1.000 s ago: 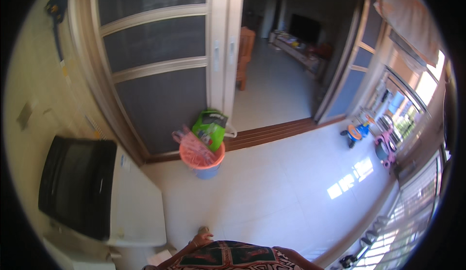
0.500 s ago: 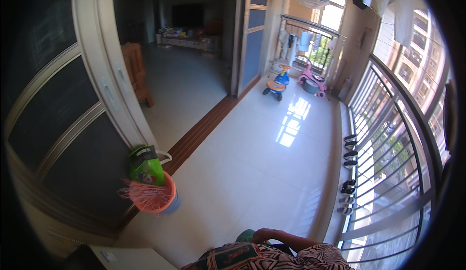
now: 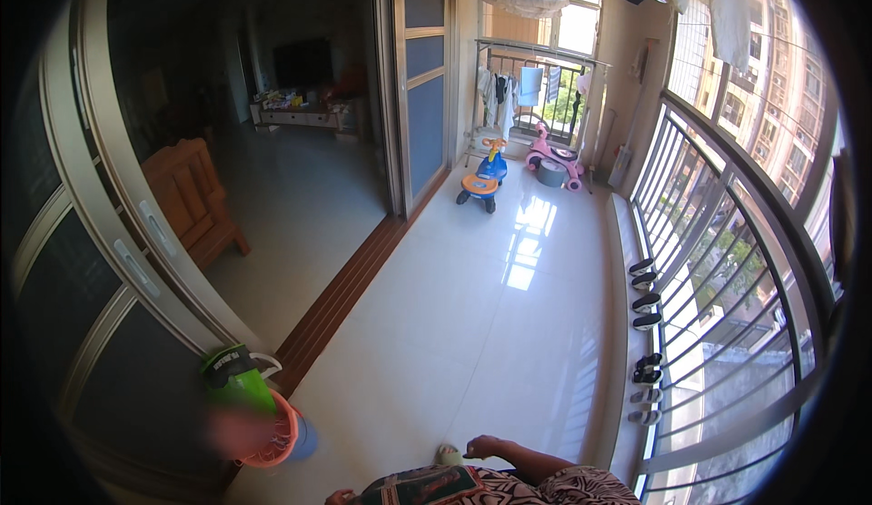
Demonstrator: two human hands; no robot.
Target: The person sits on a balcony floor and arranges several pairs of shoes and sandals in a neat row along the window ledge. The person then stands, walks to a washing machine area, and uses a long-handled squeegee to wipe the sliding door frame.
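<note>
My right hand [image 3: 484, 447] hangs at the lower edge, its fingers curled down and closed, with no object showing in it. Just left of it a pale green slipper [image 3: 450, 454] shows on a foot over the white tiles. Only a small part of my left hand [image 3: 341, 498] appears at the bottom edge; its fingers are mostly cut off. My patterned top [image 3: 427, 487] lies between the two hands. Neither hand touches any of the things around the balcony.
An orange-pink bucket [image 3: 289, 432] with a green bag [image 3: 238, 382] stands by the sliding door at left. A ride-on toy [image 3: 481, 183] and pink scooter [image 3: 554, 162] are at the far end. Several shoes [image 3: 647, 303] line the ledge beside the railing [image 3: 727, 260].
The view has shifted: the doorway and bucket sit further left and the bucket lower. My left hand has come into view at the bottom edge. My right hand stays low.
</note>
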